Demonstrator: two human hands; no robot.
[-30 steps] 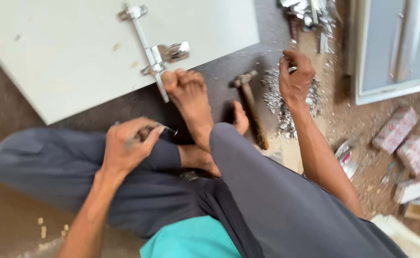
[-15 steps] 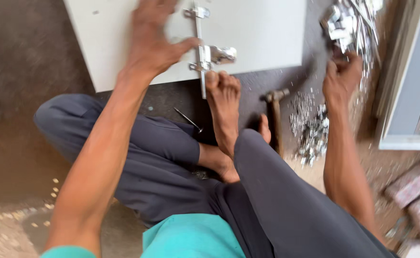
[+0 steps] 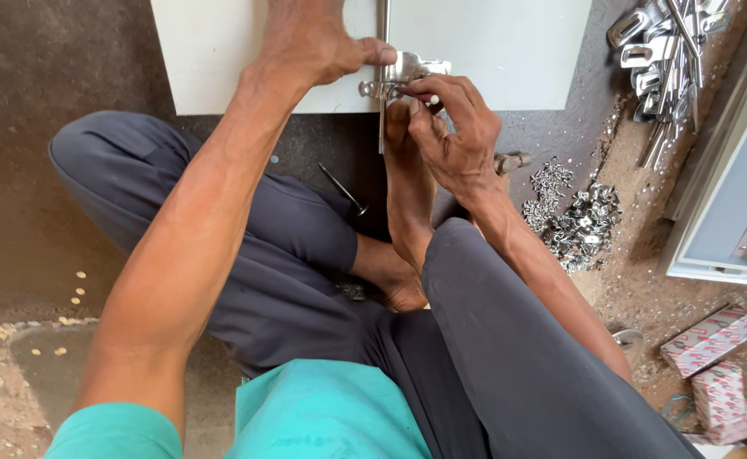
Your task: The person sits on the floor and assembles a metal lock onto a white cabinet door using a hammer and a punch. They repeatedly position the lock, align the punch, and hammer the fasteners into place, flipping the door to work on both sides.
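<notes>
I sit on the ground with a pale grey panel [image 3: 509, 51] lying in front of me. A metal door bolt [image 3: 407, 72] lies on its near edge, and my bare foot [image 3: 407, 195] presses against that edge. My left hand [image 3: 314, 42] rests flat on the panel with its thumb against the bolt. My right hand [image 3: 450, 127] pinches a small white-tipped piece at the bolt's bracket. A thin dark nail-like tool [image 3: 342, 189] lies on my left thigh. The hammer [image 3: 511, 160] on the ground is mostly hidden behind my right wrist.
A pile of small metal fittings [image 3: 573, 223] lies on the dirt at right. Several loose bolts [image 3: 667, 42] are heaped at top right. A grey framed panel [image 3: 730, 204] leans at the right edge. Patterned small boxes [image 3: 718, 365] sit at lower right.
My right hand came from the pile of fittings to the bolt bracket. My left hand, which rose from my thigh to the panel, now steadies the bolt. The view has shifted closer.
</notes>
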